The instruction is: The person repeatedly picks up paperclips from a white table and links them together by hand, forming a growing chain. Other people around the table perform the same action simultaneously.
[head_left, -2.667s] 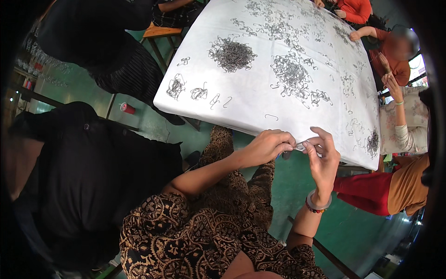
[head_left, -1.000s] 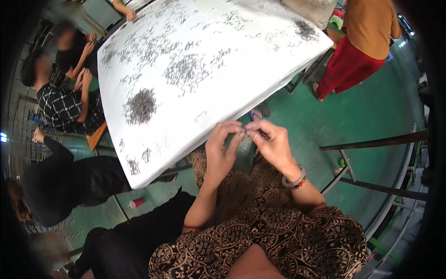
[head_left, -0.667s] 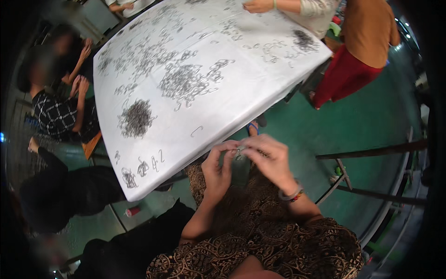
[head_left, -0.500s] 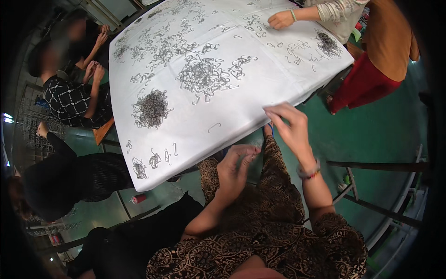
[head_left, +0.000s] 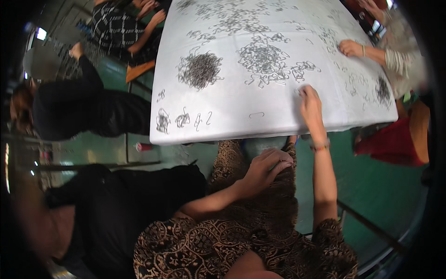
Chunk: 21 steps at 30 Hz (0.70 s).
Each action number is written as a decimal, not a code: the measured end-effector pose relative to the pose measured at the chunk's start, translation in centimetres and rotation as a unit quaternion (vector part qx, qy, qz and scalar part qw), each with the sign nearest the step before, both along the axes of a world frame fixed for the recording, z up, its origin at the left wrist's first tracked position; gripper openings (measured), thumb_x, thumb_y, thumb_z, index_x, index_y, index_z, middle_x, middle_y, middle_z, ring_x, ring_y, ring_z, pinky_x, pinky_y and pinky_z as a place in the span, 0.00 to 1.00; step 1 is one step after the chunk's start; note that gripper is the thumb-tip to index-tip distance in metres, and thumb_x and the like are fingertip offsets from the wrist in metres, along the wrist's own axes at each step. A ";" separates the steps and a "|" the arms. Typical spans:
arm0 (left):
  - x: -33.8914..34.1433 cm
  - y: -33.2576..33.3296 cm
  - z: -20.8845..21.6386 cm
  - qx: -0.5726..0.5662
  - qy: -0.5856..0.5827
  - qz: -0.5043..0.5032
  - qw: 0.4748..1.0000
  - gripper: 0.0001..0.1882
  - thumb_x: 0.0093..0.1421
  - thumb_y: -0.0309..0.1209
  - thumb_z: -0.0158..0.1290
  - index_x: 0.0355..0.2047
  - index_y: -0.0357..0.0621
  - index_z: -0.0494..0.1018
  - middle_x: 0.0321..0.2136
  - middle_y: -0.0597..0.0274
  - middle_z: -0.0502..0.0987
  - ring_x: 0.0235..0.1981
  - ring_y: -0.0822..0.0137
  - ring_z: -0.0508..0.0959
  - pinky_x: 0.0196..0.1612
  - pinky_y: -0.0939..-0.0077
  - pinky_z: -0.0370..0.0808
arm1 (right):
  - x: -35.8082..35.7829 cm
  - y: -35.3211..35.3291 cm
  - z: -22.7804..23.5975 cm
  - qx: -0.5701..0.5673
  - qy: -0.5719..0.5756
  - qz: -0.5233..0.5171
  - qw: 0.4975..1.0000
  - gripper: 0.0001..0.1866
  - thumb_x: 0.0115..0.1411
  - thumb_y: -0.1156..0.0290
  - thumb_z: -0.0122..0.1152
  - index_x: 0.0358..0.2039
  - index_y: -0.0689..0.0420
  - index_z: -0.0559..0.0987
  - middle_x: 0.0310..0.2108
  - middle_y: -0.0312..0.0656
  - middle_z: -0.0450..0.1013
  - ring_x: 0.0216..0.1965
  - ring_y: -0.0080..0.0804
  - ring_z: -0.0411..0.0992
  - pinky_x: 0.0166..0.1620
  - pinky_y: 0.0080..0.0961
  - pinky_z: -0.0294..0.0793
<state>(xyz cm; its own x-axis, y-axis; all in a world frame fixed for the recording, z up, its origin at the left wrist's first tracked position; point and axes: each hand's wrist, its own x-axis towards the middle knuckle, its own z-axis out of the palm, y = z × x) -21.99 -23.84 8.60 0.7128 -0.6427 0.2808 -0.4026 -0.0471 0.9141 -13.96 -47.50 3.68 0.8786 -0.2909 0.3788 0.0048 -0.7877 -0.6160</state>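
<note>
Wire clips (head_left: pixel 304 69) lie scattered just beyond the right hand (head_left: pixel 310 101), which reaches onto the white table (head_left: pixel 227 116), fingers curled, fingertips apparently touching one; grasp unclear. Left hand (head_left: pixel 267 168) rests loosely curled on the patterned lap (head_left: pixel 274 209) below the table edge, seemingly holding nothing.

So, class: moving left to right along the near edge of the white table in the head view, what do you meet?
Small wire clusters → two loose wire pieces → single wire loop → the person's right hand → co-worker's dark wire pile.
</note>
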 end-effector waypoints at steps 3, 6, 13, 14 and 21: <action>0.2 -0.3 -0.3 -0.012 0.027 0.015 0.999 0.06 0.60 0.26 0.57 0.37 0.40 0.76 0.36 0.56 0.79 0.39 0.61 0.80 0.42 0.69 0.76 | -7.4 2.3 6.2 0.102 0.009 0.046 0.994 0.08 0.62 0.80 0.49 0.40 0.65 0.75 0.30 0.48 0.69 0.32 0.40 0.70 0.38 0.28 0.69; 0.9 -1.0 -0.2 -0.067 0.108 0.023 0.992 0.07 0.61 0.28 0.56 0.38 0.39 0.76 0.34 0.56 0.80 0.36 0.61 0.80 0.39 0.69 0.75 | -14.1 4.5 11.3 0.291 0.076 0.086 0.950 0.09 0.62 0.81 0.52 0.43 0.65 0.76 0.30 0.38 0.68 0.33 0.21 0.66 0.37 0.17 0.66; 1.2 -1.8 0.6 -0.083 0.043 -0.041 0.995 0.08 0.62 0.30 0.54 0.39 0.38 0.76 0.35 0.55 0.80 0.38 0.58 0.80 0.42 0.67 0.75 | -15.1 6.1 14.4 0.075 0.111 0.111 0.985 0.16 0.59 0.81 0.57 0.49 0.60 0.75 0.28 0.41 0.70 0.25 0.24 0.70 0.31 0.20 0.69; 1.2 -1.7 0.8 -0.077 0.039 -0.041 0.995 0.09 0.63 0.30 0.54 0.39 0.38 0.76 0.35 0.54 0.79 0.38 0.57 0.80 0.42 0.66 0.75 | -15.1 6.1 14.6 0.068 0.108 0.106 0.986 0.16 0.59 0.80 0.57 0.49 0.60 0.75 0.28 0.42 0.70 0.26 0.24 0.71 0.31 0.21 0.69; 1.9 -1.0 0.8 -0.079 0.105 -0.057 0.990 0.13 0.61 0.31 0.56 0.45 0.40 0.75 0.41 0.56 0.79 0.44 0.61 0.78 0.46 0.67 0.75 | -14.8 6.8 14.7 0.120 0.021 0.060 0.991 0.12 0.52 0.85 0.66 0.38 0.65 0.77 0.25 0.43 0.77 0.25 0.24 0.74 0.31 0.18 0.73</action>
